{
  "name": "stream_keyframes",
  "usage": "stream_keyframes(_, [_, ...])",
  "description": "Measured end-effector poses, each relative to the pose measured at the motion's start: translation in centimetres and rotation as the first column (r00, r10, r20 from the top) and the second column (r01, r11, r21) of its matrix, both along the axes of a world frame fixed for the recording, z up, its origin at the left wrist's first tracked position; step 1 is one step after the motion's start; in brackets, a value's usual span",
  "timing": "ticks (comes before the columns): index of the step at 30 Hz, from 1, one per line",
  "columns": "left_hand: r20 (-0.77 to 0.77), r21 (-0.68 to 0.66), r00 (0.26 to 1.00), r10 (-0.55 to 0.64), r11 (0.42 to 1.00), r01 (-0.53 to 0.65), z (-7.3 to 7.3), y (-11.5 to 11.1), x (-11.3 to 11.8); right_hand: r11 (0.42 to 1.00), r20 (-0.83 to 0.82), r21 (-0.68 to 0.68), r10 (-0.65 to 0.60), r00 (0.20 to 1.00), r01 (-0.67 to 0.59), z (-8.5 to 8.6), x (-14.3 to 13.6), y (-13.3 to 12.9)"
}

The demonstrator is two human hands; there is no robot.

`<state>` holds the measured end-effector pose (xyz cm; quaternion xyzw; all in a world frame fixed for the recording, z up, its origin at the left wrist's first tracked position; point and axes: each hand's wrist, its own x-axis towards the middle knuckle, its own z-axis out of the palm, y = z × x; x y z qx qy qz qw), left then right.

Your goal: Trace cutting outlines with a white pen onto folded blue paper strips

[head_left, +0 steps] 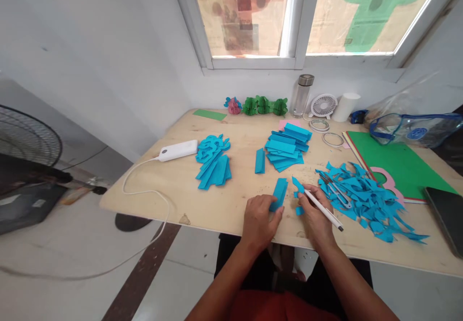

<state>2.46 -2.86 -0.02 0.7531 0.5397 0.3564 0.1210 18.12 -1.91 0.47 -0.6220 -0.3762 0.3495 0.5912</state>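
Note:
My left hand (257, 218) is closed on a folded blue paper strip (279, 191) near the table's front edge, thumb and fingers on its two sides. In my right hand (315, 219) are a white pen (326, 210), its dark end pointing down and right, and a small cut-out blue paper shape (297, 185), partly hidden by the fingers. Another folded strip (260, 160) lies apart, just left of a pile of folded blue papers (285, 146). To the right of my right hand, small scissors (338, 193) rest on a heap of blue paper scraps (372, 210).
Curly blue cut-outs (211, 147) and folded blue papers (217, 172) lie left, beside a white power bank (178, 150) with a cable. Along the back stand paper ornaments (263, 105), a bottle (301, 96) and a small fan (323, 105). A phone (446, 217) lies at right.

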Motion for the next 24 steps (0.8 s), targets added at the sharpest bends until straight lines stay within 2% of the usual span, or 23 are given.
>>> stream_keyframes(3, [0.003, -0.008, 0.997, -0.075, 0.997, 0.075, 0.5, 1.6, -1.6, 1.000, -0.013, -0.002, 0.020, 1.000, -0.020, 0.1, -0.2, -0.2])
stream_keyframes(8, [-0.197, -0.028, 0.914, -0.356, 0.934, 0.357, 0.2, 4.0, -3.3, 0.997, -0.131, -0.021, 0.074, 0.989, -0.078, 0.1, -1.6, 0.5])
stream_keyframes(10, [-0.216, -0.034, 0.895, -0.390, 0.919, 0.392, -0.3, 4.1, -3.3, 0.991, -0.167, -0.030, 0.122, 0.978, -0.129, 0.1, -2.0, 0.7])
stream_keyframes(13, [-0.159, -0.045, 0.913, -0.375, 0.927, 0.373, -0.8, 3.9, -3.1, 0.976, -0.135, -0.041, 0.205, 0.969, -0.212, -0.1, -2.0, 0.5])
stream_keyframes(15, [-0.105, -0.068, 0.927, -0.360, 0.933, 0.355, -0.9, 3.8, -3.1, 0.967, -0.055, -0.049, 0.248, 0.967, -0.250, -0.4, -1.7, 0.2])
stream_keyframes(18, [-0.070, -0.110, 0.925, -0.374, 0.924, 0.365, -0.7, 3.9, -3.3, 0.948, 0.158, -0.043, 0.319, 0.935, -0.316, -0.5, -1.1, -0.2])
stream_keyframes(21, [-0.066, -0.130, 0.907, -0.417, 0.904, 0.406, -0.4, 4.1, -3.9, 0.932, 0.409, -0.042, 0.346, 0.844, -0.361, -0.6, -0.6, -0.6])
stream_keyframes(24, [-0.083, -0.123, 0.890, -0.447, 0.891, 0.436, -0.1, 4.4, -4.5, 0.941, 0.619, -0.015, 0.275, 0.736, -0.339, -0.8, -0.2, -1.0])
